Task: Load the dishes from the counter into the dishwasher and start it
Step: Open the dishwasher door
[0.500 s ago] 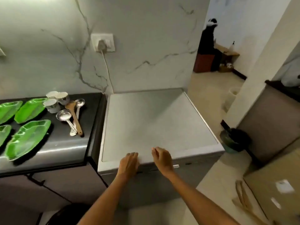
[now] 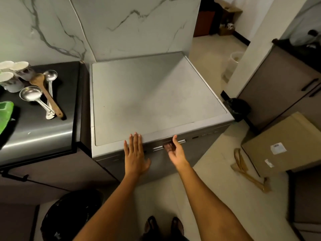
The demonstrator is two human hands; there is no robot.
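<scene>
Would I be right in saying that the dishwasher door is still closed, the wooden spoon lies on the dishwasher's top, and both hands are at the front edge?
Not quite. The head view shows the wooden spoon lying on the dark counter to the left, among the metal spoons. The dishwasher door is indeed closed, with the left hand and right hand at its front edge.

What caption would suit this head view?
Right hand reaching under the dishwasher door handle, left hand flat against its front.
</scene>
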